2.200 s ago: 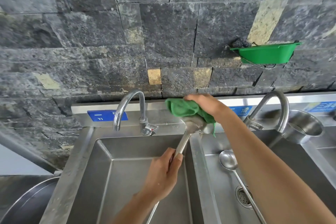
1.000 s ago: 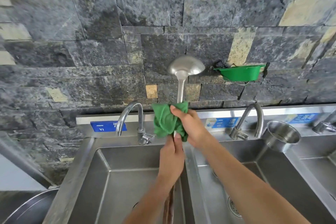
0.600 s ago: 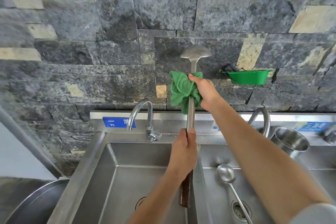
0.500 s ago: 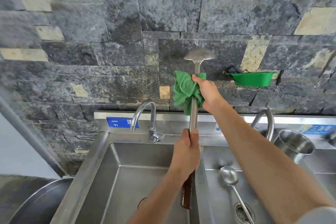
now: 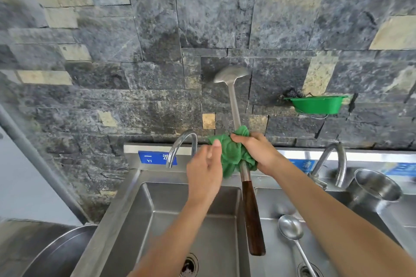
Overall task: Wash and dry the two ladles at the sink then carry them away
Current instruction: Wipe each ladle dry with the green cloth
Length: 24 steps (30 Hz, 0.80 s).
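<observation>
Head view: a person stood at a steel double sink set against a stone wall.
Right hand: the right hand was curled round a green cloth, clamping it about the shaft of the large ladle.
Left hand: the left hand was open with relaxed fingers and held nothing. Its thumb tip was at the cloth's left edge; whether they touched could not be told.
Large ladle: it stood nearly upright, bowl at the top in front of the wall, with its dark wooden handle hanging down over the divider between the basins.
Second ladle: the smaller ladle lay in the right basin, bowl up, its handle running towards the lower right.
Around: a green basket hung on the wall to the right, holding a dark scourer. A steel pot stood at the far right, and a wide steel bowl sat at the lower left.
In the way: the left tap curved just beside the left hand. The right tap rose near the right forearm.
Edges and room: the left basin lay open below the hands down to its drain. The raised back ledge carried a blue label.
</observation>
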{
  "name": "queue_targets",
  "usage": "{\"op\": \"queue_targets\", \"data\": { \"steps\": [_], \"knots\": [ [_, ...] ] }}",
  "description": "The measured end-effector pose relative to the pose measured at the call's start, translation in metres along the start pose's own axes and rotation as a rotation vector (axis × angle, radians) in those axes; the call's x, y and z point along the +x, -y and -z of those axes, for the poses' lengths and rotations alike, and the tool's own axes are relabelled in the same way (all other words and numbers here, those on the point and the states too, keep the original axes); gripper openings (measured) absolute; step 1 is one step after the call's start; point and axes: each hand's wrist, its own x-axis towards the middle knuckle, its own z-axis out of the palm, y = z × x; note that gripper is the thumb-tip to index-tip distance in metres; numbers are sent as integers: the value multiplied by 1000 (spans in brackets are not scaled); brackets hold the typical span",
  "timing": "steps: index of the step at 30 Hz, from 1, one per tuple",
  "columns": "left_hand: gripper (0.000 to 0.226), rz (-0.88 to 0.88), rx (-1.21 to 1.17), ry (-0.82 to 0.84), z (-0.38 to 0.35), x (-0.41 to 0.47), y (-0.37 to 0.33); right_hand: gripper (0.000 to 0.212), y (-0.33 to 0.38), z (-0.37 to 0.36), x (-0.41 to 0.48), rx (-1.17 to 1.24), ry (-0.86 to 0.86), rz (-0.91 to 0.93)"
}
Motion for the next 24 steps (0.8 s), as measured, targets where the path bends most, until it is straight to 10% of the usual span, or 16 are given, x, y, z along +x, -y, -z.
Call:
{"op": "queue_targets", "data": {
  "steps": [4, 8, 24],
  "knots": [
    [44, 224, -47, 111, -10, 71, -47, 16, -4, -4, -20, -174, 130, 49],
    [33, 605, -593, 167, -26, 107, -48, 14, 3, -14, -36, -272, 186, 50],
    [21, 598, -657, -175, -27, 138, -32, 38, -45, 70, -186, -415, 270, -169]
  ]
}}
